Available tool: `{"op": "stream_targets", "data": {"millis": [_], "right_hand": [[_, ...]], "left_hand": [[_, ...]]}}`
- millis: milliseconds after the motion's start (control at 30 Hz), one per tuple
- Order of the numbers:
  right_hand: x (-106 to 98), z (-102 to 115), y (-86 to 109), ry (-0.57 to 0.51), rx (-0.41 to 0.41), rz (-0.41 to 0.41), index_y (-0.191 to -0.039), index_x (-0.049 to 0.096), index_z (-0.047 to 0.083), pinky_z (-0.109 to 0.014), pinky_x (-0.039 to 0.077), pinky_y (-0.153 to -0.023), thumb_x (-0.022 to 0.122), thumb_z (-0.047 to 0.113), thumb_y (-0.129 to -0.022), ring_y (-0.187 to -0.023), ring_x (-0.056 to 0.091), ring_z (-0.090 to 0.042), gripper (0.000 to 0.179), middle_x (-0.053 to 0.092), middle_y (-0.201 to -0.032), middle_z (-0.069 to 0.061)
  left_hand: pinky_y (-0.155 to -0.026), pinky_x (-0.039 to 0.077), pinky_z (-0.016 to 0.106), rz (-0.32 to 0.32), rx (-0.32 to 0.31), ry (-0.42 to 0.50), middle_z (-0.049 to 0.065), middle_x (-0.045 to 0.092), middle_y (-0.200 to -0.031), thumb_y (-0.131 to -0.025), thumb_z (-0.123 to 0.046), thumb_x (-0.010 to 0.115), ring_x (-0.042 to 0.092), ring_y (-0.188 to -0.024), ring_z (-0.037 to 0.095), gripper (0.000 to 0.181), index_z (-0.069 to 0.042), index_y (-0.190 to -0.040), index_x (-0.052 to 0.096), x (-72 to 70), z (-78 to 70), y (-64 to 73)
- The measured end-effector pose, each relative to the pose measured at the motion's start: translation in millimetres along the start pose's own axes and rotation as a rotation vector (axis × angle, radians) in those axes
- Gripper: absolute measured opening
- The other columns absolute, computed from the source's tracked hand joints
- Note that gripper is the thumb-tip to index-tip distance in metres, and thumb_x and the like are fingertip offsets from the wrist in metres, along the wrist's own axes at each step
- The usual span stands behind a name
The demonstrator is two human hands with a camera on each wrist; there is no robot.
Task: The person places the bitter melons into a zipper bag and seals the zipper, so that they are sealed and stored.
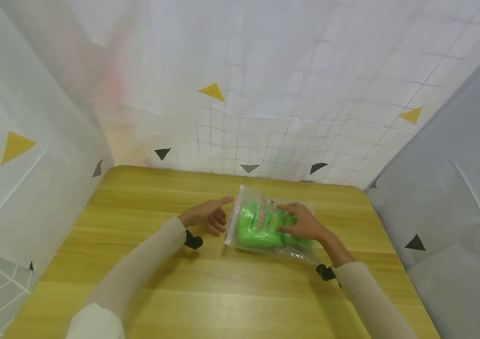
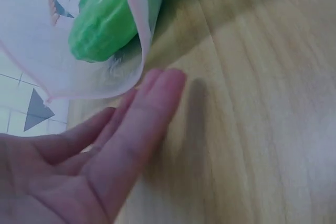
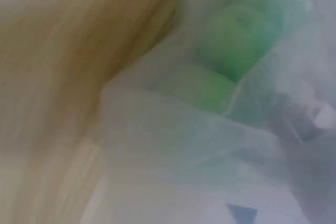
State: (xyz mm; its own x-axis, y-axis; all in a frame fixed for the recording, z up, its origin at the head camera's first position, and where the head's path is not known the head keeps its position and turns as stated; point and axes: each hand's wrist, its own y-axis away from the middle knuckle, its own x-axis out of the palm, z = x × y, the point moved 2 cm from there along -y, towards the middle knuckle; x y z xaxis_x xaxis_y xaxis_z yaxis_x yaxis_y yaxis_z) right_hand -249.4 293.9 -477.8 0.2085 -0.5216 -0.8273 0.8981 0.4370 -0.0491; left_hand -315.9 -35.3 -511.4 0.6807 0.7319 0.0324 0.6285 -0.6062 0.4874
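Note:
A clear plastic zip bag (image 1: 271,252) with a pale pink edge lies on the wooden table, red lettering on its face. Inside are bright green lumpy items (image 1: 257,230); one green piece (image 2: 102,22) shows close up in the left wrist view. My left hand (image 1: 207,215) is beside the pink-edged end, its fingers extended, fingertips right at the edge. Over the other end of the bag, my right hand (image 1: 304,223) has thumb and fingers spread apart above the green items. The right wrist view is hazy, showing the bag's film (image 3: 173,129) but no fingers.
The wooden table (image 1: 206,301) has white sheeting (image 1: 265,84) behind it and along both sides, marked with yellow and dark triangles. A black wrist mount (image 1: 193,241) sits at my left wrist, another black mount (image 1: 325,273) at my right.

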Motion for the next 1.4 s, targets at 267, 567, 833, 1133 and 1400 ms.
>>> {"op": "stream_targets", "data": {"millis": [267, 567, 833, 1133, 1400], "right_hand": [[-33.3, 10.3, -16.6, 0.028, -0.016, -0.025, -0.137, 0.053, 0.001, -0.06, 0.037, -0.1, 0.071, 0.03, -0.09, -0.126, 0.044, -0.041, 0.058, 0.05, -0.137, -0.021], [-60.2, 28.9, -59.7, 0.055, -0.03, 0.048, -0.137, 0.052, -0.001, -0.058, 0.036, -0.104, 0.058, 0.028, -0.099, -0.128, 0.045, -0.04, 0.048, 0.052, -0.138, -0.02], [-44.8, 39.1, -100.1, 0.118, 0.002, 0.178, -0.138, 0.053, 0.002, -0.055, 0.042, -0.1, 0.051, 0.018, -0.102, -0.123, 0.051, -0.039, 0.04, 0.054, -0.138, -0.018], [-18.7, 31.7, -120.7, 0.191, 0.002, 0.259, -0.14, 0.048, -0.001, -0.052, 0.039, -0.104, 0.046, 0.009, -0.103, -0.124, 0.051, -0.038, 0.039, 0.052, -0.138, -0.021], [0.5, 17.7, -117.9, 0.066, 0.055, 0.174, -0.134, 0.05, -0.009, -0.05, 0.044, -0.1, 0.052, 0.01, -0.101, -0.118, 0.055, -0.039, 0.038, 0.054, -0.133, -0.025]], "left_hand": [[-0.078, 0.056, 0.051, 0.059, -0.105, -0.037, 0.031, 0.059, -0.115, -0.081, -0.072, 0.058, 0.065, -0.097, 0.04, 0.103, 0.018, -0.129, 0.045, 6.1, 2.3, 17.0], [-0.081, 0.055, 0.049, 0.187, -0.078, 0.018, 0.027, 0.065, -0.11, -0.088, -0.049, 0.068, 0.066, -0.099, 0.038, 0.072, 0.015, -0.12, 0.055, 17.5, 21.2, 16.2], [-0.083, 0.055, 0.044, 0.224, 0.006, 0.076, 0.026, 0.067, -0.104, -0.092, -0.018, 0.069, 0.068, -0.094, 0.035, 0.032, 0.011, -0.107, 0.066, 33.7, 37.1, 18.9], [-0.083, 0.055, 0.042, 0.155, 0.139, 0.175, 0.017, 0.068, -0.093, -0.089, 0.001, 0.067, 0.069, -0.087, 0.026, 0.014, 0.011, -0.099, 0.068, 53.3, 41.5, 21.2], [-0.079, 0.057, 0.039, 0.081, 0.159, 0.159, 0.016, 0.069, -0.091, -0.087, 0.005, 0.067, 0.068, -0.083, 0.022, 0.016, 0.012, -0.102, 0.066, 67.9, 44.0, 22.6]]}}
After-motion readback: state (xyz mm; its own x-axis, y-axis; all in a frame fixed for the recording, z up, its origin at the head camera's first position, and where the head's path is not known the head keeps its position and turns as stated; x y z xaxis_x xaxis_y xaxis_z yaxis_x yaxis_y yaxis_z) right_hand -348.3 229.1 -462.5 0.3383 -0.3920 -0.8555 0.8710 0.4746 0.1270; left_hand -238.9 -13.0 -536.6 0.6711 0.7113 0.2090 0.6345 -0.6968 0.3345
